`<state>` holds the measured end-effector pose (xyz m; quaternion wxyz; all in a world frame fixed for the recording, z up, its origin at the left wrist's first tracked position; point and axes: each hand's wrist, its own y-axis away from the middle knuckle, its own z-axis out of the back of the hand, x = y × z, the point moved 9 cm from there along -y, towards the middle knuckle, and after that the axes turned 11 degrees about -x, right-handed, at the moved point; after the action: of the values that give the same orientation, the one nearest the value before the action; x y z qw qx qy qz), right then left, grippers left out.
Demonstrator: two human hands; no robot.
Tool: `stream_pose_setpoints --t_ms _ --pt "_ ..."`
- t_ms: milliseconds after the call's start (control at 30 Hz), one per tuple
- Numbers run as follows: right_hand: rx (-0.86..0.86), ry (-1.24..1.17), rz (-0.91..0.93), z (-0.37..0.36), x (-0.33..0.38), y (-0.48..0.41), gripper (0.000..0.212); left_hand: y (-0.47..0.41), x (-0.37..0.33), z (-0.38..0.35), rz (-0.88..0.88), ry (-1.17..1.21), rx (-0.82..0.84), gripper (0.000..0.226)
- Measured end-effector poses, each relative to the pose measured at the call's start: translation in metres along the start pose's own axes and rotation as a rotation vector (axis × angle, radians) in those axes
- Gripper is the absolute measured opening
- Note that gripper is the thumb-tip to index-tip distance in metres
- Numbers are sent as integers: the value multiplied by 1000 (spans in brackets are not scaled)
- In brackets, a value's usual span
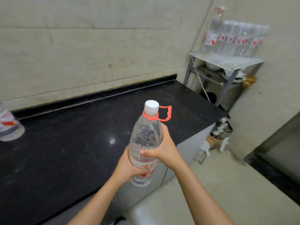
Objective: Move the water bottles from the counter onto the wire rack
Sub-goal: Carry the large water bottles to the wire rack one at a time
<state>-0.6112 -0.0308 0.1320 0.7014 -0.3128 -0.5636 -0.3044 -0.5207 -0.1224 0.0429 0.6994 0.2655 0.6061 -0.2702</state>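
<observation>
I hold a large clear water bottle with a white cap and a red carry loop in the air above the front edge of the black counter. My left hand grips its lower part around the red label. My right hand grips its middle from the right side. Another bottle stands on the counter at the far left, partly cut off. The wire rack stands in the far right corner, with a pack of bottles and a single tall bottle on its top shelf.
The rack's lower shelf holds dark items, and a cable hangs down the wall beside it. Boxes and small white containers sit on the floor at the counter's right end. A dark doorway opens at the right.
</observation>
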Motion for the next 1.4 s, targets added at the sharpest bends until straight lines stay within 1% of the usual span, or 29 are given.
stream_pose_setpoints --t_ms 67,167,233,433,600,733,867,1033,1133,1267,1333,1400 --pt "-74 -6 -14 36 -9 2 83 -4 -4 -34 -8 -29 78 94" --pt "-167 -46 -23 82 -24 0 85 -13 -6 -81 -8 -53 184 94" --pt "-221 -56 -30 111 -34 -5 82 -20 -6 -112 -8 -65 238 92" --pt "-364 20 -46 197 -50 -46 87 -67 -18 -214 -33 -24 366 88" --pt "-459 90 -53 266 -47 -85 85 -104 -44 -295 -58 19 468 85" --pt "-531 48 -74 308 -62 -97 81 -122 -45 -345 -58 -2 557 92" --pt "-611 32 -116 351 -82 -101 80 -123 -45 -391 -47 -35 618 90" --pt "-629 21 -100 415 -92 -119 83 -132 -61 -458 -76 -68 661 95" --pt "-592 28 -54 459 -92 -144 84 -144 -83 -498 -107 -42 624 86" --pt "-487 33 36 499 -81 -188 86 -175 -116 -530 -167 -52 478 82" --pt "-436 -29 55 511 -77 -208 81 -188 -135 -536 -191 -44 403 80" --pt "-383 -74 87 519 -70 -229 84 -200 -155 -535 -234 -57 309 77"
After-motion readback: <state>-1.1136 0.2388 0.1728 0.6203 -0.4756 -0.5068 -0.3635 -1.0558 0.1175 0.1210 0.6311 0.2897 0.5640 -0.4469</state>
